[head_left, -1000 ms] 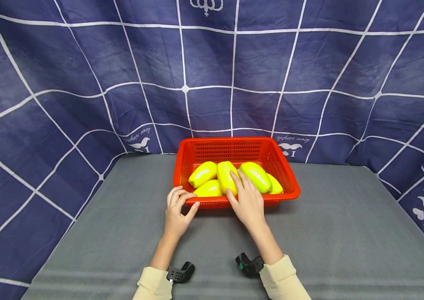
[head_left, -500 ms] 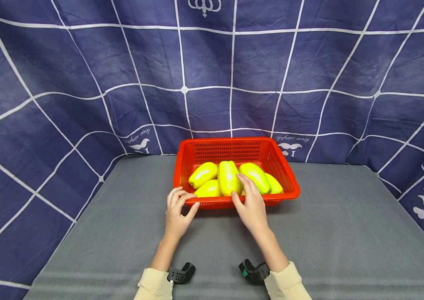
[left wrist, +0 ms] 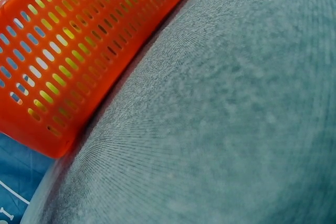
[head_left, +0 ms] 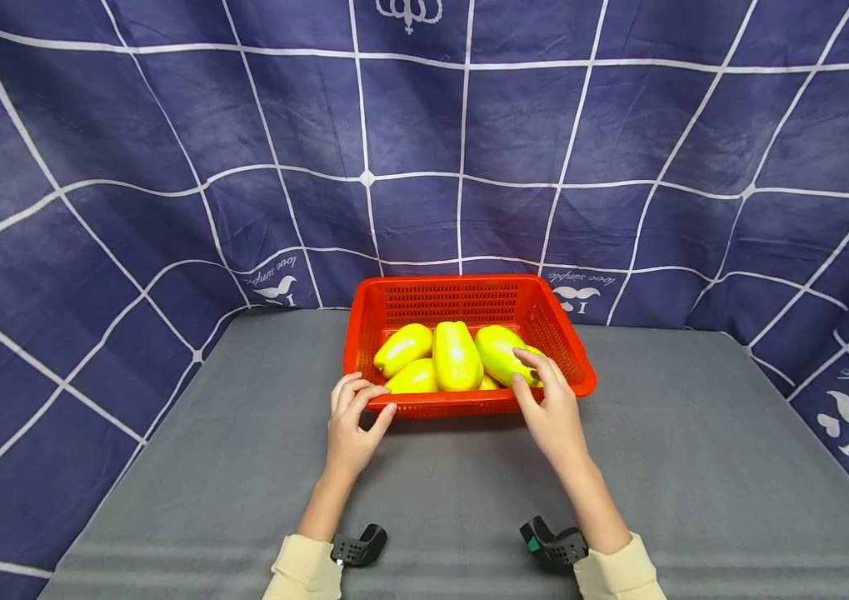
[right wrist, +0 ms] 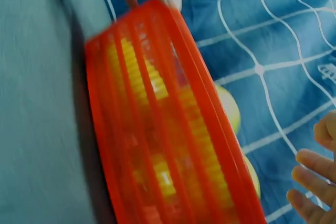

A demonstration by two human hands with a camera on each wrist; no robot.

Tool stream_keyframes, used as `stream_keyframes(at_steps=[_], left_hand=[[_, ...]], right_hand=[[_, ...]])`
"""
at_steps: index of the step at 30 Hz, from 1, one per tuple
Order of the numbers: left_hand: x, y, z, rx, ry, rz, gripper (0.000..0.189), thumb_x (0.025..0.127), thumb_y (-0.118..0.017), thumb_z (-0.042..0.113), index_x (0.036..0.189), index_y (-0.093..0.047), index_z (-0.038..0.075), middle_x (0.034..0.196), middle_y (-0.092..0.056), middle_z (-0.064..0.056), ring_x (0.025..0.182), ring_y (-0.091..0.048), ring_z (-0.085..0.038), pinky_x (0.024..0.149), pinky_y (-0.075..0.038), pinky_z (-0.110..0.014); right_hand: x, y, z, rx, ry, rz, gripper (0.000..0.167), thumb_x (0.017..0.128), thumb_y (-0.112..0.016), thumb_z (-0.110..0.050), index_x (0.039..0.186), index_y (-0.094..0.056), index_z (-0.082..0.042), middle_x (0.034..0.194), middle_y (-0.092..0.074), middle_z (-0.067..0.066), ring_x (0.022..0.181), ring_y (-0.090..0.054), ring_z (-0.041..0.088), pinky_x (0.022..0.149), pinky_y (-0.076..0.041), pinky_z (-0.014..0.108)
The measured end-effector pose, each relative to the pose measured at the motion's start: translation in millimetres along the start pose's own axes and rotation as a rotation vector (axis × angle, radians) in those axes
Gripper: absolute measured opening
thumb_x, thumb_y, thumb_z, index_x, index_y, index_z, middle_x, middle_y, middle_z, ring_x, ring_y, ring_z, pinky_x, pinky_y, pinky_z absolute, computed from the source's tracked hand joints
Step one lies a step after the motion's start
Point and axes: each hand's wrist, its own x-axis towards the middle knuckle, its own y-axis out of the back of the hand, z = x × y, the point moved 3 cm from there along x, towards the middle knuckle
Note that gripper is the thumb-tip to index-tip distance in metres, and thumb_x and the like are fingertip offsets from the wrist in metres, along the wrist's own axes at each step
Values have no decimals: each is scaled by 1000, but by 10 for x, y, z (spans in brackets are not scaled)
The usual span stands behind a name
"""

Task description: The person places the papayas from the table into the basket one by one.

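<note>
A red plastic basket holds several glossy, oblong yellow-green fruits. One fruit stands lengthwise in the middle; another lies to its right, partly behind my right hand. That hand hovers at the front rim toward the right corner, fingers loosely bent and apart, with nothing in its grasp; its spread fingers also show in the right wrist view. My left hand grips the basket's front left corner, fingers over the rim and thumb in front. Only the slotted basket wall shows in the left wrist view.
The basket stands on a grey cloth-covered table, near its back edge. A dark blue curtain with white grid lines hangs behind and along both sides. Black wrist devices sit on both forearms.
My right hand has drawn off the middle fruit and moved right along the front rim, uncovering that fruit. The left hand has stayed at the basket's corner.
</note>
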Motion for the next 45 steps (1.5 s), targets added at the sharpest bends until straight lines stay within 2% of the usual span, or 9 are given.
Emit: stream_keyframes(at_steps=[4,9,16,19,25,30,34,38,45], left_hand=[[2,-16,-7,-6,4,-3,20,73,-71,17,91,-66,13,97,-54,-6,117,-42,-26,96,-36,-42],[10,-24,-2,-11,4,-7,20,73,-71,17,91,-66,13,97,-54,-6,117,-41,-27,95,-36,-44],[5,-9,2,-7,-4,-2,20,73,-71,17,91,-66,13,97,-54,-6,117,-41,-27,95,-36,-44],[8,-4,-3,-7,-3,0,19,73,-71,17,91,-66,13,97,-54,-6,117,-41,-26,95,-36,-44],[13,1,-4,-5,-13,8,20,72,-71,16,91,-66,13,96,-54,-6,116,-42,-26,94,-36,-45],[2,1,-1,1,-19,8,20,72,-71,17,91,-66,14,96,-54,-6,116,-42,-26,94,-36,-44],[-1,-2,-3,-2,-14,6,19,73,-71,18,91,-66,14,97,-54,-6,116,-42,-26,95,-36,-42],[4,-5,3,-1,-20,7,19,73,-71,18,91,-66,14,96,-54,-6,116,-42,-27,95,-36,-43],[-13,-10,17,-26,-10,0,19,73,-71,15,91,-66,13,96,-54,-6,116,-42,-27,98,-34,-40]], right_hand=[[47,272,140,-92,23,52,33,85,-57,-8,118,-57,-12,112,-59,10,101,-54,25,86,-41,36],[78,612,320,-209,13,97,31,88,-54,-11,119,-57,-11,113,-58,13,101,-53,27,84,-40,42],[53,990,494,-339,-5,109,34,90,-52,-16,124,-54,-12,122,-54,16,113,-47,36,91,-35,53],[55,1084,558,-409,2,80,40,90,-52,-21,129,-49,-13,129,-49,17,116,-43,39,96,-29,55],[35,1140,692,-601,4,-66,58,88,-52,-39,140,-35,-20,141,-35,17,125,-32,43,107,-6,61],[-24,1128,775,-705,-32,-204,69,86,-48,-52,144,-23,-26,148,-24,17,133,-19,45,102,8,68],[-64,1087,815,-733,-63,-287,74,84,-45,-59,145,-17,-28,150,-17,17,134,-10,48,96,13,72],[-98,1057,832,-737,-81,-319,76,83,-44,-61,146,-14,-29,151,-13,17,134,-8,50,94,13,74],[-126,1059,844,-727,-86,-309,77,83,-46,-61,146,-14,-29,151,-11,17,135,-7,48,94,14,73]])
